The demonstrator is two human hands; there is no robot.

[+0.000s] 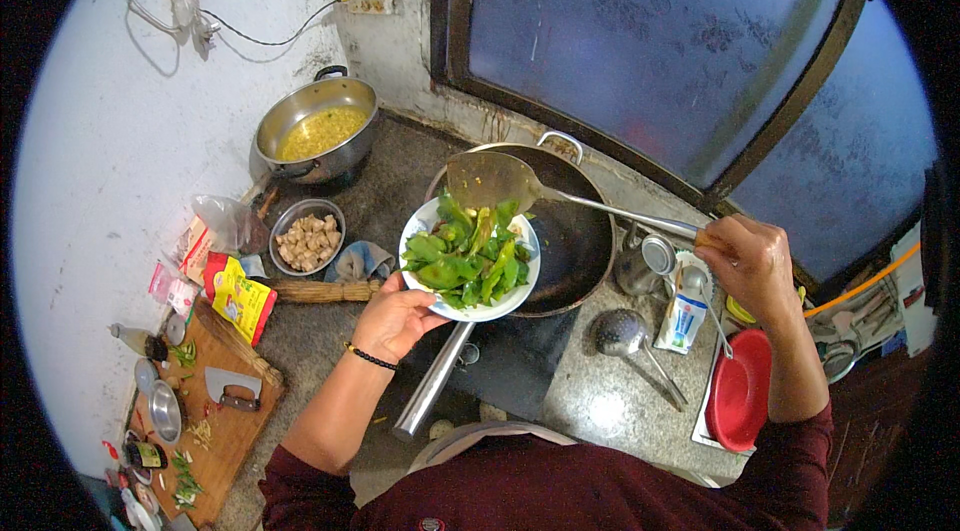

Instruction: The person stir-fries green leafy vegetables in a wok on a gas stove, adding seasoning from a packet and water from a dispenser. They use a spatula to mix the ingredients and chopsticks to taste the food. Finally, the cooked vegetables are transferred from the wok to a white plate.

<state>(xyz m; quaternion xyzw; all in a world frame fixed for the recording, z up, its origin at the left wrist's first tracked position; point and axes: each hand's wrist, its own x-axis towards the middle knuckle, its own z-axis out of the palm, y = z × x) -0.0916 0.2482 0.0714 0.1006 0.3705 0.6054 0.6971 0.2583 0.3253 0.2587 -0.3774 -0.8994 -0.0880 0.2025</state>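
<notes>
My left hand [397, 317] grips the near left rim of a white plate [481, 312] heaped with cooked green peppers [469, 264]. My right hand [746, 261] is closed round the handle of a metal wok spatula [491, 182], whose broad blade lies at the far edge of the plate, touching or just above the peppers. The plate is over the left part of a dark wok [577, 246], which has a long metal handle [435, 381] pointing towards me and a small loop handle on its far side. The wok's visible inside is dark with a few small bits; the plate hides its left part.
A steel pot [315, 167] of yellow soup and a bowl of pale diced food [306, 242] stand at left. A cleaver [234, 388] lies on the wooden cutting board [247, 426]. To the right are a perforated ladle [621, 333], a salt-like packet [682, 321] and a red basin [739, 388].
</notes>
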